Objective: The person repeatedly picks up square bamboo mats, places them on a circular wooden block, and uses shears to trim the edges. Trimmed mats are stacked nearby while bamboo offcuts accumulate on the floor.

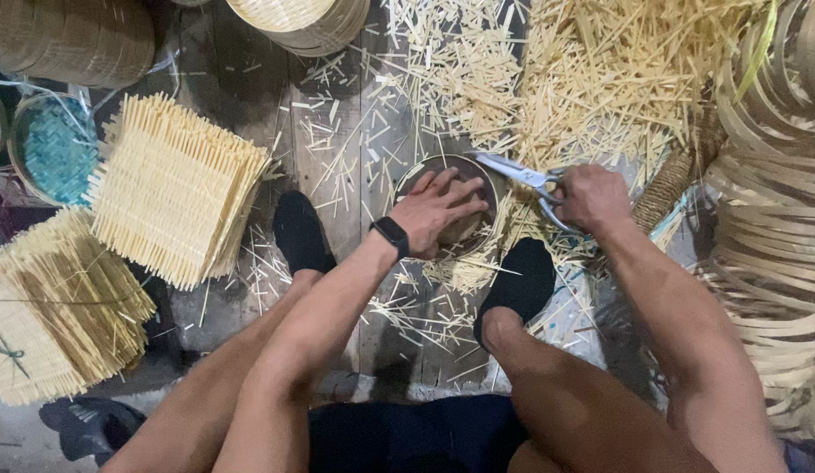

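1. The person sat on the wooden floor (250, 96), and both bare arms reached toward the centre of the frame.
2. The left hand (438, 210) lay flat on a round woven piece inside a round hoop (488, 180), a little above the centre of the frame. Its fingers (460, 188) were spread and almost straight, pressing down and not closed around anything.
3. A black wristband (391, 235) sat on the left wrist.
4. The right hand (591, 197), just right of the hoop, was closed on the handles of metal scissors (517, 171). The blades pointed left and their tips reached the upper right rim of the hoop. How far the blades stood apart I could not tell.
5. Two feet in black socks rested on the floor, the left foot (300, 232) to the left of the hoop and the right foot (517, 285) under it.
6. Many pale cut bamboo slivers (600, 79) covered the floor in the upper middle and upper right of the frame.
7. Stacks of square woven bamboo mats (175, 188) lay at the left side.
8. Coils of bamboo strips (766, 263) stood at the right edge, and round baskets (70, 39) were in the upper left corner.
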